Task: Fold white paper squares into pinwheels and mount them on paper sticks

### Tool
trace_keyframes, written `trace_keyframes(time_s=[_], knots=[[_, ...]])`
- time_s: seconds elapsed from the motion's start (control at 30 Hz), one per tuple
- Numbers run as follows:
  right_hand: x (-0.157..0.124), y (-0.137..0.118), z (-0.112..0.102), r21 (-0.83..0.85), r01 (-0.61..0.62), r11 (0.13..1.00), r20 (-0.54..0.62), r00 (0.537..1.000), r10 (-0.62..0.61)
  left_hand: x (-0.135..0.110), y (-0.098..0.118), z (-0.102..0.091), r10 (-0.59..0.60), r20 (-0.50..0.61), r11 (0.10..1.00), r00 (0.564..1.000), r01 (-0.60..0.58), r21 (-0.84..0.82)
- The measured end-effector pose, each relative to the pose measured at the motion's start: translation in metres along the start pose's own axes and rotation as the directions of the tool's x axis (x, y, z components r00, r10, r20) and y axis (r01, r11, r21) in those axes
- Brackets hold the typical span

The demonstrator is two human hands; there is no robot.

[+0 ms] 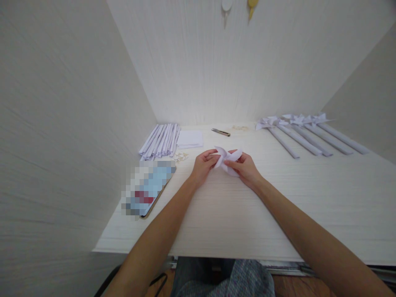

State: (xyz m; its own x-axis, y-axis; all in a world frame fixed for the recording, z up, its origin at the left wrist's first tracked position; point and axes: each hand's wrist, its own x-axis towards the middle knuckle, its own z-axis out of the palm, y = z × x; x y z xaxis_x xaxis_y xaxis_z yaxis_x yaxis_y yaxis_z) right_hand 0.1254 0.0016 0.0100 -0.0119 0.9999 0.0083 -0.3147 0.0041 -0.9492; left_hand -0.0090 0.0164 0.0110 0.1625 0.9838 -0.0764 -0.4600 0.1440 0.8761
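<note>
A white folded paper piece (228, 159), shaped like pinwheel blades, is held just above the pale desk (222, 210) in the middle. My left hand (202, 165) pinches its left side with closed fingers. My right hand (244, 168) grips its right side, fingers curled round the paper. Both hands meet at the paper, and part of it is hidden behind my fingers.
Rolled white paper sticks (161, 141) lie at the back left beside a stack of white sheets (189, 138). A small cutter (220, 132) lies at the back. Several finished paper pinwheels (305, 134) lie at the right. A phone (148, 187) rests at the left, small pins (181, 156) near it.
</note>
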Motion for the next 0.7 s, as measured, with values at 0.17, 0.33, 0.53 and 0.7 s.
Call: trace_keyframes(time_s=[0.17,0.33,0.53,0.7], knots=[[-0.0007,-0.0007,0.0011,-0.003,-0.013,1.0,-0.003,1.0,0.013,-0.0013,0.0022,0.0011,0.004,0.004,1.0,1.0,-0.004,0.007],[-0.0006,-0.0014,0.0008,-0.004,-0.03,1.0,-0.012,0.999,0.03,-0.0027,0.0032,0.0003,-0.017,0.042,1.0,0.999,0.017,0.001],[0.0002,-0.0009,0.0004,-0.003,-0.024,1.0,0.016,1.0,0.024,-0.0018,0.002,0.0008,-0.006,0.046,1.0,0.999,0.006,0.005],[0.0011,0.0022,-0.0014,-0.032,0.0,0.999,0.044,0.999,0.001,-0.0002,0.0,0.0012,0.037,-0.027,0.998,0.999,-0.036,0.051]])
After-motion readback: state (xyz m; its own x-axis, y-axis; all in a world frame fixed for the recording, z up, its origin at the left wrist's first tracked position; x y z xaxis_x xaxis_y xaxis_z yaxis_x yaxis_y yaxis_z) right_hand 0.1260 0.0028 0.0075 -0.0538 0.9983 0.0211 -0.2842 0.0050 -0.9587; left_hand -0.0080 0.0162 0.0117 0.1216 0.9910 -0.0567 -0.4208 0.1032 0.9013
